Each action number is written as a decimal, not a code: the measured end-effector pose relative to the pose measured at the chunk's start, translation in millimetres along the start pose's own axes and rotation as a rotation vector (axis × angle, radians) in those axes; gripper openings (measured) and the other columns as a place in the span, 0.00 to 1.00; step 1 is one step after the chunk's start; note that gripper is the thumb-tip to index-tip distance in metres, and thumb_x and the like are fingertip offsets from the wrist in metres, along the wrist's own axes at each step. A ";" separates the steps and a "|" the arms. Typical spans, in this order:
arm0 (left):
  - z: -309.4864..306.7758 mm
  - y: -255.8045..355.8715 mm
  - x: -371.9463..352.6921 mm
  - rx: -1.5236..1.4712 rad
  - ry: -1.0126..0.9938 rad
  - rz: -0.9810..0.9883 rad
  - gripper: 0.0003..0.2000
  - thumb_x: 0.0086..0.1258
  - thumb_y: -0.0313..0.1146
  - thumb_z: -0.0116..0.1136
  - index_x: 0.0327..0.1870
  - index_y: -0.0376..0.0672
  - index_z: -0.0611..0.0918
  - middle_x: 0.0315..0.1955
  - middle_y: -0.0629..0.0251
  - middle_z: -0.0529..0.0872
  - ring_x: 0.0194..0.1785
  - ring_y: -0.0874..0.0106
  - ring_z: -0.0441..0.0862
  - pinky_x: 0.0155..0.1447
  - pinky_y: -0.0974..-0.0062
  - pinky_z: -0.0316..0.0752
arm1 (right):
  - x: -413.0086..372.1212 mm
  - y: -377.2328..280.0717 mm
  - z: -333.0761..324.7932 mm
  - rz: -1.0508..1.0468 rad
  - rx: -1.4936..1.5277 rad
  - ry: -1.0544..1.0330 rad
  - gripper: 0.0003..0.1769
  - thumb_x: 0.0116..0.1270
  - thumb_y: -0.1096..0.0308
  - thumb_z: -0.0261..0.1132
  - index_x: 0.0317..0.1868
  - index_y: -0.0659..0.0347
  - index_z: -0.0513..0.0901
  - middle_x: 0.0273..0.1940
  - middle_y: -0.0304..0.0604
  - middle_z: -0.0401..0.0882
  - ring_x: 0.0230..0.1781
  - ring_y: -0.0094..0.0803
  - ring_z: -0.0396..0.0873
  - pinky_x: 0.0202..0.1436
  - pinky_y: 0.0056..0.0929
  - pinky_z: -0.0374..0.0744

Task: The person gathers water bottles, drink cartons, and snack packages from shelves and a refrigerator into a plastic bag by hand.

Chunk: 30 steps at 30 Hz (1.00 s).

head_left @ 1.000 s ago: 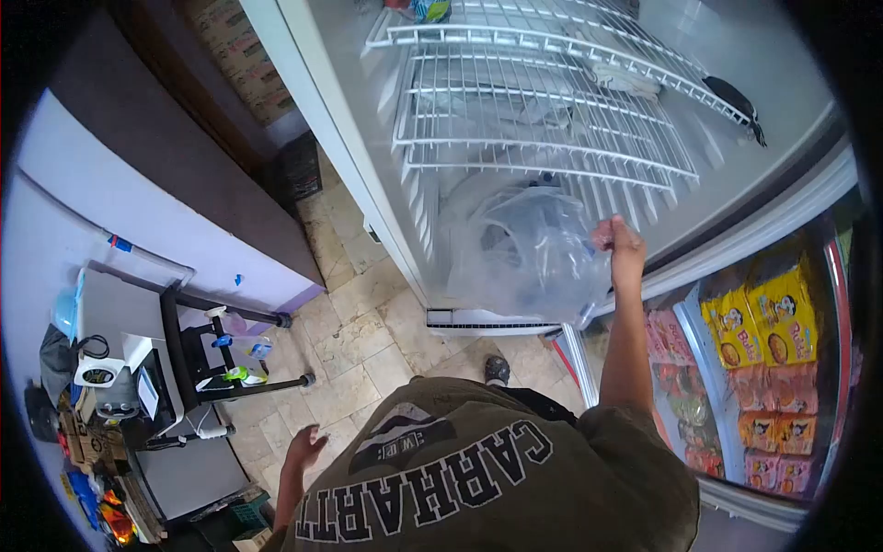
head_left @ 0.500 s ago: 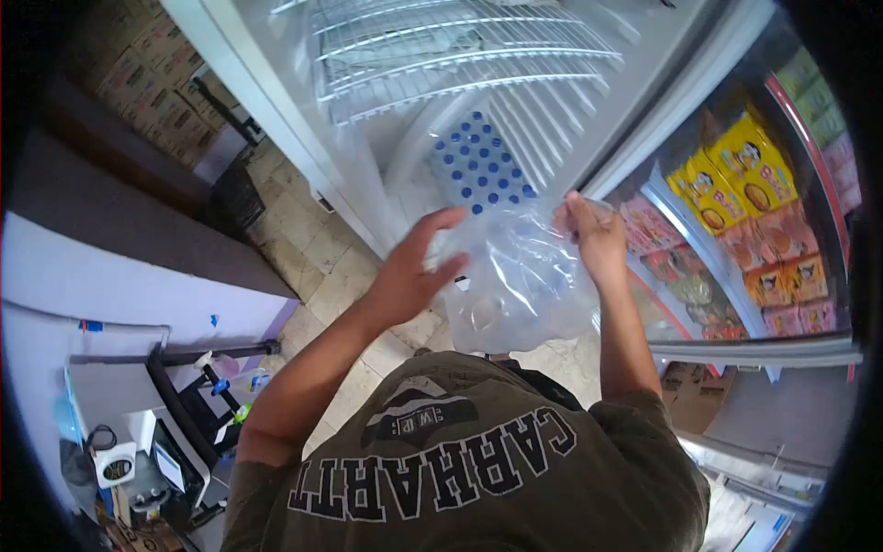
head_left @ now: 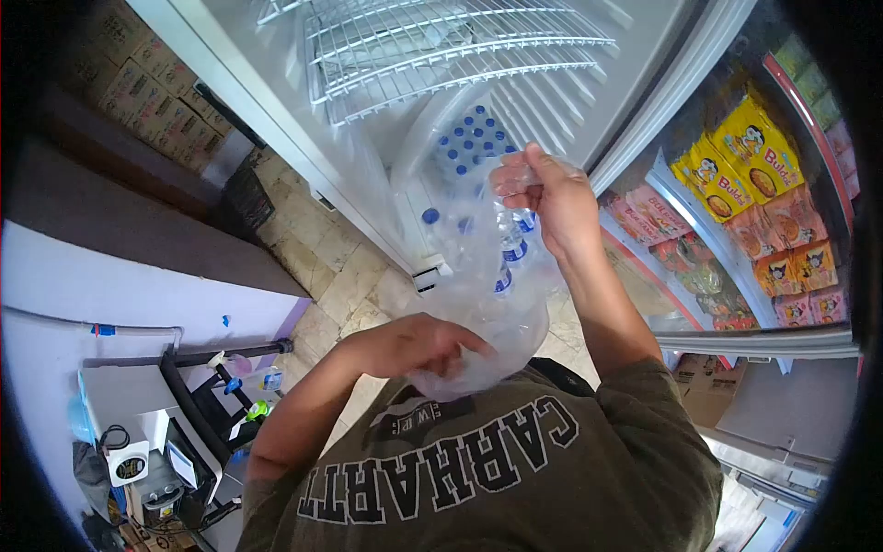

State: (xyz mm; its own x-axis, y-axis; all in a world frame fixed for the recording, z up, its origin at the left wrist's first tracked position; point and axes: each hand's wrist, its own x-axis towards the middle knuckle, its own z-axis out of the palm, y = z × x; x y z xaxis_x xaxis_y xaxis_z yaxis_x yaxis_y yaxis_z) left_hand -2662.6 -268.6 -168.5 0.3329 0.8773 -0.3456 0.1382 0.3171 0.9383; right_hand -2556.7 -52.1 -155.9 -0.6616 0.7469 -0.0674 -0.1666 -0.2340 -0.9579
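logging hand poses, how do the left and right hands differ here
The right hand grips the clear plastic bag near the blue-capped bottles, while the left hand is at the bag's end near the shirt. The left hand has one finger stretched out, while the right hand is curled closed on the bag. Both hands are bare.

Fridge floor (head_left: pixel 418 228), blue-capped bottles (head_left: pixel 470 144) on it

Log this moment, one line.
right hand: holding clear bag | left hand: at bag's lower end | blue-capped bottles: below wire shelves
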 end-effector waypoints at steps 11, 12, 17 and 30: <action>-3.7 40.0 56.0 1.188 1.292 0.360 0.26 0.55 0.40 0.64 0.51 0.41 0.67 0.48 0.50 0.74 0.38 0.52 0.79 0.38 0.58 0.74 | -11.4 -8.7 16.6 -0.088 -0.220 -0.158 0.21 0.70 0.56 0.53 0.38 0.67 0.82 0.30 0.44 0.83 0.29 0.26 0.80 0.33 0.23 0.75; -13.7 45.9 64.2 1.083 1.219 0.443 0.25 0.55 0.38 0.63 0.51 0.41 0.67 0.44 0.48 0.76 0.37 0.51 0.79 0.38 0.56 0.73 | -11.5 -10.4 17.4 -0.098 -0.241 -0.173 0.21 0.70 0.56 0.53 0.38 0.66 0.82 0.30 0.43 0.83 0.29 0.26 0.79 0.34 0.22 0.75; -47.9 46.7 81.8 0.610 0.958 0.047 0.28 0.60 0.32 0.56 0.61 0.38 0.61 0.31 0.47 0.81 0.34 0.48 0.79 0.39 0.56 0.72 | -0.6 -9.6 6.1 -0.127 -0.257 -0.206 0.20 0.71 0.56 0.53 0.36 0.66 0.82 0.30 0.41 0.82 0.30 0.24 0.78 0.34 0.22 0.73; -7.8 52.0 61.9 -0.122 0.865 0.181 0.18 0.67 0.28 0.48 0.59 0.48 0.75 0.19 0.78 0.68 0.20 0.87 0.58 0.23 0.88 0.55 | -2.9 123.1 -44.3 -0.360 -0.902 -0.726 0.24 0.65 0.60 0.54 0.60 0.62 0.69 0.48 0.52 0.79 0.52 0.45 0.75 0.56 0.38 0.71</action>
State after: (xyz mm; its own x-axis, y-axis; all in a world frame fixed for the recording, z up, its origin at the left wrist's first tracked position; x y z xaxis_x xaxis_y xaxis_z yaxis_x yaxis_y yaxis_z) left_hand -2642.0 -195.0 -141.0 -0.4874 0.8668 -0.1055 0.0354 0.1404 0.9895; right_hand -2542.9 -55.5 -285.9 -0.9863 0.0898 0.1383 -0.0475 0.6488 -0.7595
